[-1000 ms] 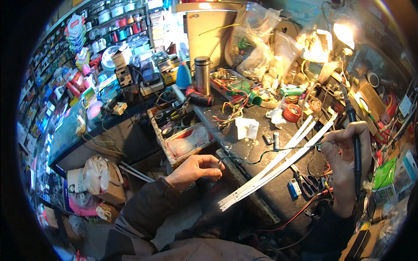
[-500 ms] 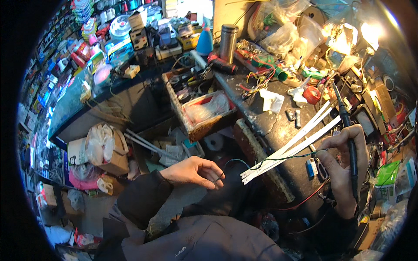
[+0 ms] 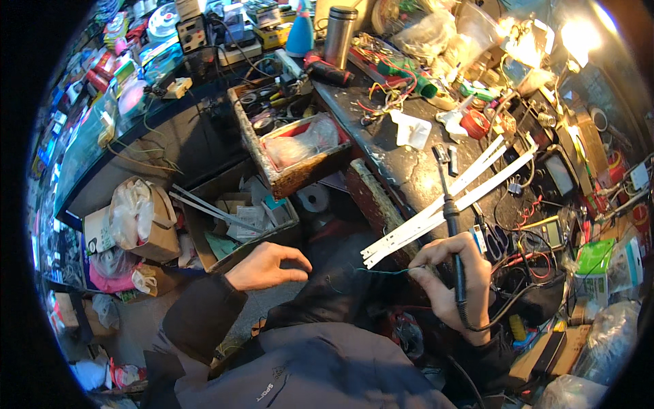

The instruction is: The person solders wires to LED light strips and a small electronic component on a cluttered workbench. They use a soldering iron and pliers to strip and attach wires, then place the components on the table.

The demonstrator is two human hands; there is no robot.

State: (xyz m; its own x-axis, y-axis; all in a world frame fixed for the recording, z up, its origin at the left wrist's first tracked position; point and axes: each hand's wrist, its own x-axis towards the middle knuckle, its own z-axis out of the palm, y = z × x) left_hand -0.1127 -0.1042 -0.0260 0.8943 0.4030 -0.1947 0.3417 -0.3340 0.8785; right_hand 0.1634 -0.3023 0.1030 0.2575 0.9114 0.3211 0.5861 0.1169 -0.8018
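Observation:
My right hand [image 3: 458, 283] is closed around the dark handle of a soldering iron [image 3: 452, 217]. The iron points up, its thin tip over the bench, and its cord trails from the lower end. Between thumb and index finger of the same hand runs a thin green wire [image 3: 385, 272], its loose end reaching left. Several white LED strips [image 3: 436, 215] lie just beyond, jutting over the bench's edge. Over my lap, left of the wire, my left hand [image 3: 262, 267] has its fingers apart and no object visible in it.
A worn wooden drawer box [image 3: 272, 178] holds tools and a plastic bag. Left of it stands an open carton [image 3: 294, 221]. On the bench are a steel flask [image 3: 338, 37], a white plastic piece [image 3: 411, 129] and a multimeter [image 3: 545, 233]. A lamp [image 3: 580, 37] glows at far right.
My right hand has come left and lower with the soldering iron and wire, the iron now crossing the strips. My left hand has drawn away leftward from the wire; its fingers have straightened.

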